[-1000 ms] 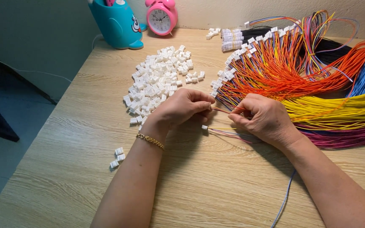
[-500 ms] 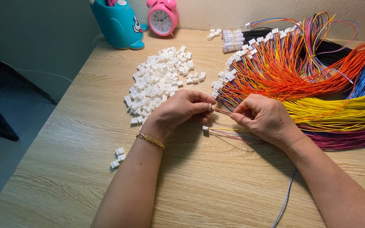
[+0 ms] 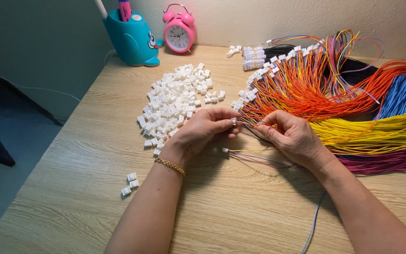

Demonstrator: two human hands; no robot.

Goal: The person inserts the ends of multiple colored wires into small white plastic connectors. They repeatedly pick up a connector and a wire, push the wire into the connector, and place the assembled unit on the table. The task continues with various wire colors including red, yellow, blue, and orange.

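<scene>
Two hands meet over the worktop (image 3: 95,141) in the head view: the left hand (image 3: 203,129) has its fingers closed on a small white connector (image 3: 234,121), while the right hand (image 3: 292,136) pinches what seems to be a thin wire end (image 3: 252,124), its fingers closed. The wire runs left to right, its tip just right of the connector and apparently touching it, with the heap of white housings (image 3: 175,101) beyond the left hand and the coloured wire bundles (image 3: 353,94) behind the right

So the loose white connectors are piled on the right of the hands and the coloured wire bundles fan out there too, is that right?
Not quite. In the head view the pile of white connectors lies to the left of the hands, near the left hand. The coloured wire bundles do fan out on the right.
</scene>
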